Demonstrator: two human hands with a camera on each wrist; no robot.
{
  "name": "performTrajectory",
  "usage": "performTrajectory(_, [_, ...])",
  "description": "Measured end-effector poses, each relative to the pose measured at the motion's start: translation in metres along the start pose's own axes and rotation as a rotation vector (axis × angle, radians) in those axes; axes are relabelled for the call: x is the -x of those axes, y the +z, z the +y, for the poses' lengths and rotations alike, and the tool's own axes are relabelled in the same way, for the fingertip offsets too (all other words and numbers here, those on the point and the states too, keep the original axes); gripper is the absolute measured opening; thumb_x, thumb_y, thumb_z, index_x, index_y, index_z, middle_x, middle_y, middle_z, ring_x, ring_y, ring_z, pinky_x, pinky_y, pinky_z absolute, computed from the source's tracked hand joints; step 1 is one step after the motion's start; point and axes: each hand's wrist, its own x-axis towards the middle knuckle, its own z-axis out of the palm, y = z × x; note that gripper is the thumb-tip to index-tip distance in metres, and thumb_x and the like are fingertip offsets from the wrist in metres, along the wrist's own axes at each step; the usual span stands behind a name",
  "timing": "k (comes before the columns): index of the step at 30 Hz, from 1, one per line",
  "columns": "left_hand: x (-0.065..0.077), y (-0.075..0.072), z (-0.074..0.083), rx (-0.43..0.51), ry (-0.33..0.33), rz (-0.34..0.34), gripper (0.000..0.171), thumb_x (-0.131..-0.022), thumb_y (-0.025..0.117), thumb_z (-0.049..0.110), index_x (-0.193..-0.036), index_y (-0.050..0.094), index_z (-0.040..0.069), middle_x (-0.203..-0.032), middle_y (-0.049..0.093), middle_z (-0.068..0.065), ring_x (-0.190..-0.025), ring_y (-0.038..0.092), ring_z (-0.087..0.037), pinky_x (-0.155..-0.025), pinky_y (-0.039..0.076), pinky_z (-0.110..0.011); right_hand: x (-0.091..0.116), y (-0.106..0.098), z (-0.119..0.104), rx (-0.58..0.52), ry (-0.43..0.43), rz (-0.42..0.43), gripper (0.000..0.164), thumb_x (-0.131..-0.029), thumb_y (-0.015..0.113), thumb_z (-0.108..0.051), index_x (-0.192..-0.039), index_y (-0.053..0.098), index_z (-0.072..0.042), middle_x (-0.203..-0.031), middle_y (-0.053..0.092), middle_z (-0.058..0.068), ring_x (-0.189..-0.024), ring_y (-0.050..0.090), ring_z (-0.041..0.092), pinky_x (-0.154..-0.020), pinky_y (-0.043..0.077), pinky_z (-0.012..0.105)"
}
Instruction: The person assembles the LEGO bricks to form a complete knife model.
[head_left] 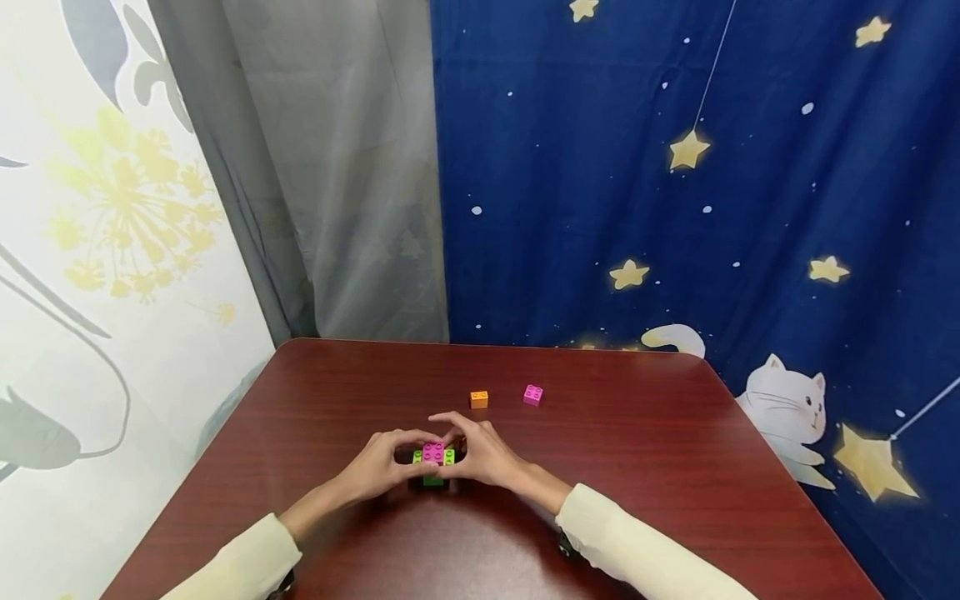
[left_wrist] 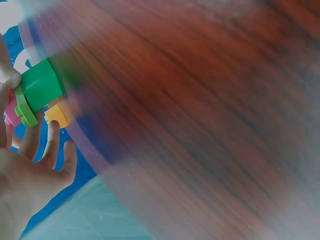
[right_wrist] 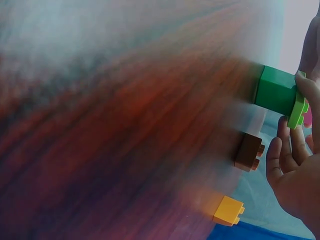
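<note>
A small stack of toy building bricks stands on the table between both hands. A pink brick (head_left: pixel 433 451) sits on top, over a light green plate (head_left: pixel 449 457) with studs showing at either side. Beneath is a dark green block (right_wrist: pixel 276 89). The left hand (head_left: pixel 375 467) pinches the pink brick, thumb along its near side and index finger behind. From the other side, the right hand (head_left: pixel 486 455) holds the light green plate, its thumb at the near edge and its index finger raised over the stack. In the wrist views the other fingers spread beside the block.
A brown brick (right_wrist: pixel 248 151) stands beside the stack, mostly covered by the right hand in the head view. Farther back on the reddish-brown table (head_left: pixel 645 467) are an orange brick (head_left: pixel 478 400) and another pink brick (head_left: pixel 533 395). Curtains hang behind the table's far edge.
</note>
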Motion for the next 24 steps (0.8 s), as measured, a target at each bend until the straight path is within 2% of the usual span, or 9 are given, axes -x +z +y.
performTrajectory(3, [0.0, 0.0, 0.0, 0.02, -0.003, -0.002, 0.037, -0.092, 0.081, 0.03, -0.125, 0.074, 0.016, -0.112, 0.076, 0.007, -0.104, 0.07, -0.011, -0.089, 0.057, -0.049, 0.002, -0.001, 0.0, -0.001, 0.001, -0.027, 0.075, -0.08, 0.093, -0.023, -0.144, 0.055, -0.014, -0.101, 0.076, -0.004, -0.081, 0.068, 0.01, -0.071, 0.055, 0.023])
performTrajectory(6, [-0.001, 0.0, -0.001, 0.015, -0.016, 0.001, 0.037, -0.091, 0.082, 0.031, -0.124, 0.075, 0.017, -0.11, 0.076, 0.009, -0.101, 0.07, -0.01, -0.086, 0.058, -0.047, 0.004, -0.003, 0.001, -0.019, 0.011, -0.057, 0.074, -0.081, 0.092, -0.025, -0.144, 0.056, -0.013, -0.105, 0.076, -0.003, -0.086, 0.068, 0.006, -0.077, 0.058, 0.029])
performTrajectory(9, [-0.001, -0.001, -0.002, -0.001, -0.024, 0.0, 0.035, -0.09, 0.084, 0.031, -0.122, 0.076, 0.018, -0.106, 0.076, 0.01, -0.095, 0.069, -0.008, -0.081, 0.059, -0.045, 0.006, -0.007, 0.002, -0.046, 0.014, -0.073, 0.071, -0.082, 0.091, -0.027, -0.143, 0.057, -0.012, -0.106, 0.075, -0.003, -0.091, 0.069, 0.005, -0.082, 0.058, 0.029])
performTrajectory(13, [-0.004, 0.0, -0.003, -0.013, -0.022, -0.001, 0.035, -0.089, 0.085, 0.03, -0.121, 0.076, 0.019, -0.104, 0.076, 0.009, -0.089, 0.069, -0.011, -0.076, 0.059, -0.043, 0.01, -0.014, 0.006, -0.065, 0.006, -0.072, 0.069, -0.082, 0.091, -0.025, -0.141, 0.059, -0.009, -0.104, 0.073, -0.003, -0.092, 0.07, 0.011, -0.082, 0.057, 0.027])
performTrajectory(16, [-0.004, 0.0, -0.003, -0.004, -0.029, -0.001, 0.036, -0.088, 0.085, 0.031, -0.121, 0.077, 0.019, -0.105, 0.076, 0.008, -0.089, 0.069, -0.015, -0.076, 0.059, -0.042, 0.012, -0.019, 0.01, -0.067, 0.011, -0.073, 0.068, -0.082, 0.092, -0.025, -0.14, 0.059, -0.009, -0.105, 0.073, -0.003, -0.091, 0.07, 0.015, -0.081, 0.057, 0.026])
performTrajectory(22, [-0.003, 0.0, -0.008, 0.008, -0.053, -0.005, 0.036, -0.089, 0.084, 0.034, -0.122, 0.076, 0.021, -0.105, 0.076, 0.009, -0.09, 0.068, -0.013, -0.078, 0.059, -0.042, 0.016, -0.03, 0.017, -0.059, 0.033, -0.073, 0.067, -0.082, 0.092, -0.021, -0.14, 0.06, -0.016, -0.106, 0.075, 0.003, -0.092, 0.071, 0.018, -0.083, 0.058, 0.029])
performTrajectory(24, [-0.003, -0.001, -0.008, 0.009, -0.059, -0.007, 0.036, -0.089, 0.084, 0.035, -0.122, 0.076, 0.022, -0.105, 0.076, 0.01, -0.09, 0.068, -0.015, -0.079, 0.059, -0.042, 0.018, -0.032, 0.02, -0.049, 0.037, -0.064, 0.066, -0.082, 0.092, -0.02, -0.139, 0.06, -0.015, -0.105, 0.076, 0.004, -0.092, 0.071, 0.019, -0.083, 0.058, 0.031])
